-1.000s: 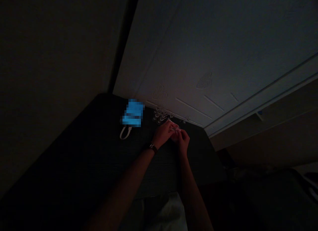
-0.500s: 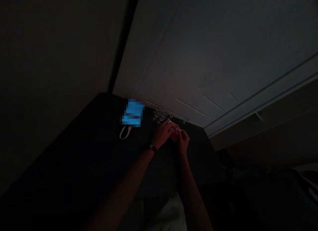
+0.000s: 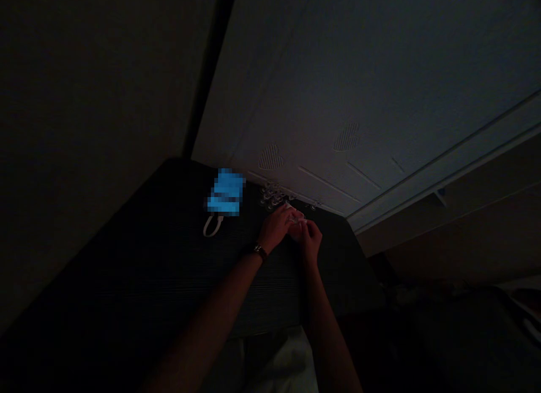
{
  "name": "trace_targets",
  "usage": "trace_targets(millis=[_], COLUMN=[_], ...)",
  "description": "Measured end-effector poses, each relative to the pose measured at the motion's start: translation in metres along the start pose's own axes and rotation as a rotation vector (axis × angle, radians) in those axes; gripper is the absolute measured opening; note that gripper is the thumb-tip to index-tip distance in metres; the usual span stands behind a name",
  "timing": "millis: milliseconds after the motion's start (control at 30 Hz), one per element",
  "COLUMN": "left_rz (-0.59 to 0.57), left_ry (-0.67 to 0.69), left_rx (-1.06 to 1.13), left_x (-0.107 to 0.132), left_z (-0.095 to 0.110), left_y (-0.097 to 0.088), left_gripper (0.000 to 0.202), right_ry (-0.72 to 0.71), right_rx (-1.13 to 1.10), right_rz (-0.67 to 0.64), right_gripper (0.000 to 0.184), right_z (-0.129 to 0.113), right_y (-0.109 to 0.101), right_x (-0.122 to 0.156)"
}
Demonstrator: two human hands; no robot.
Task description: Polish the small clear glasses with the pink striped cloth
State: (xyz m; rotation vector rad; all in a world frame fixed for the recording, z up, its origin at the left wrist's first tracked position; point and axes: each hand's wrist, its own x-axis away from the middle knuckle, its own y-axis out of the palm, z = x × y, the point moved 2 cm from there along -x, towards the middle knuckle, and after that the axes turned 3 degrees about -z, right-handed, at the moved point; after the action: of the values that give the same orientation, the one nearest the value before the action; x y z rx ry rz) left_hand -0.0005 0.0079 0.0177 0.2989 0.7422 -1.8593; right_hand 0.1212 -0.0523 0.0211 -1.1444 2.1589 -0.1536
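The scene is very dark. My left hand (image 3: pixel 276 227), with a watch on its wrist, and my right hand (image 3: pixel 310 238) meet at the far side of a dark table (image 3: pixel 169 269). Both have fingers curled and pinched around a small pale object (image 3: pixel 296 217) between them; I cannot make out what it is. Just beyond the hands lies a cluster of several small shiny pieces (image 3: pixel 273 195) on the table.
A glowing blue screen (image 3: pixel 227 191) lies on the table left of the hands, with a white looped cord (image 3: pixel 212 226) beside it. A pale panelled wall (image 3: pixel 338 128) rises right behind the table. The table's right edge drops off near my right arm.
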Motion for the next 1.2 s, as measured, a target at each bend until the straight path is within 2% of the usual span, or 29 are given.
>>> trace_targets(millis=[233, 367, 533, 833, 1000, 1200], left_rz=[-0.019, 0.013, 0.055, 0.063, 0.054, 0.013], left_ry=[-0.032, -0.012, -0.065, -0.01, -0.085, -0.157], left_rx=[-0.029, -0.033, -0.048, 0.046, 0.05, -0.098], left_x=[0.0006, 0.0007, -0.0013, -0.0031, -0.0038, -0.0035], left_z=[0.0018, -0.0011, -0.0052, -0.001, -0.0036, -0.0057], left_y=[-0.0005, 0.0017, 0.0037, 0.0013, 0.0, -0.0004], left_gripper=[0.03, 0.032, 0.033, 0.022, 0.019, 0.023], right_ry=[0.021, 0.005, 0.0, 0.016, -0.002, -0.021], right_rx=[0.004, 0.01, 0.028, 0.019, -0.02, 0.004], right_rz=[0.006, 0.004, 0.029, 0.041, 0.017, 0.0], right_gripper=[0.032, 0.032, 0.033, 0.034, 0.032, 0.032], right_z=[0.0051, 0.0043, 0.0016, 0.0047, 0.0035, 0.0008], right_y=[-0.0001, -0.0003, -0.0001, -0.0007, -0.0007, -0.0017], right_x=[-0.0004, -0.0006, -0.0005, -0.0005, 0.0001, 0.0004])
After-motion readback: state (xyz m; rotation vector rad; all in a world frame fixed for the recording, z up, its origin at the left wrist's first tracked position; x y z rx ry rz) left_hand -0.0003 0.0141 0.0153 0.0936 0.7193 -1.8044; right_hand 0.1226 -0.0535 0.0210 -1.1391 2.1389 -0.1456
